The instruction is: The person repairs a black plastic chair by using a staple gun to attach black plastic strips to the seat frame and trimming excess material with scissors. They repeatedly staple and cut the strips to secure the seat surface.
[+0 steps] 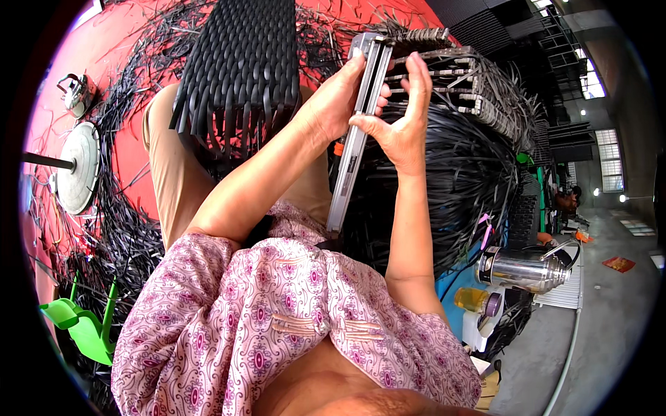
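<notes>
Tool, long silvery channelled metal, slants right of woven black panel. Your left hand wraps far part; your right hand spread open, thumb against edge. Likely stiff, fairly heavy, slick; best gripped at far end.

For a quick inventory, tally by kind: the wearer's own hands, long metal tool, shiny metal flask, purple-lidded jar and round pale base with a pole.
Hands: 2 (left hand, right hand)
Long metal tool: 1
Metal flask: 1
Purple-lidded jar: 1
Round pale base: 1
Total: 6
</notes>
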